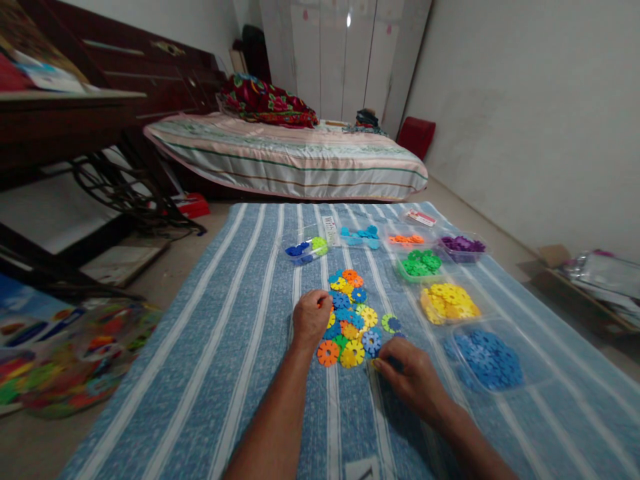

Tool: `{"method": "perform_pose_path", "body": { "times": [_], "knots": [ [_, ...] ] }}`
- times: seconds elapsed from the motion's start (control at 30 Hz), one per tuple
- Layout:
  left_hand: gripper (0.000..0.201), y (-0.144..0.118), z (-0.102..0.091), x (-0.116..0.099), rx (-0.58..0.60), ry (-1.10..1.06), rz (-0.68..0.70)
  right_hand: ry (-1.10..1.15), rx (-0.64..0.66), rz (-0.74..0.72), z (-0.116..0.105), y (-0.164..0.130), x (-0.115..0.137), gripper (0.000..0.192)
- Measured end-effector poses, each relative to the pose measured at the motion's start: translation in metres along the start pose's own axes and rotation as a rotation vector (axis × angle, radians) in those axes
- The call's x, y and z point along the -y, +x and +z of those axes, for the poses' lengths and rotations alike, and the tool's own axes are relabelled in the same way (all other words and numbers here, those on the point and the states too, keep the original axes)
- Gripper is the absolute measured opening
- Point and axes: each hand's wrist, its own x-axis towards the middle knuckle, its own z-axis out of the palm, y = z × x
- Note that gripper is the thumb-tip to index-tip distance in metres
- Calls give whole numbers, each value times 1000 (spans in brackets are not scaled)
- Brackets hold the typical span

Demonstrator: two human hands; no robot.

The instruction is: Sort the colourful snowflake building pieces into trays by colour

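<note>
A pile of notched plastic discs in orange, yellow, blue and green (353, 353) lies loose on the striped cloth. My left hand (311, 319) is closed at the pile's left edge. A bit of orange shows by its fingertips, but what they hold is hidden. At the pile's lower right, my right hand (413, 368) pinches a yellow disc (375, 363), mostly covered by the fingers. A yellow-green disc (389, 323) and a dark blue disc (395, 325) lie just beyond this hand.
To the right stand clear tubs of blue discs (493, 360), yellow discs (450, 302), green discs (421, 263) and purple discs (463, 244). Farther back are tubs of orange (406, 239), light blue (363, 235) and mixed discs (300, 249). A bed (300, 160) stands beyond the table.
</note>
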Motion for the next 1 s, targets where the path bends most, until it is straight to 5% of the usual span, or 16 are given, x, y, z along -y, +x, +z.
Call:
{"method": "perform_pose_path", "body": {
  "times": [1.0],
  "knots": [
    [16,1,1,1,5,-1,-3,-70,-55,-122,9,3,-8,12]
  ]
}}
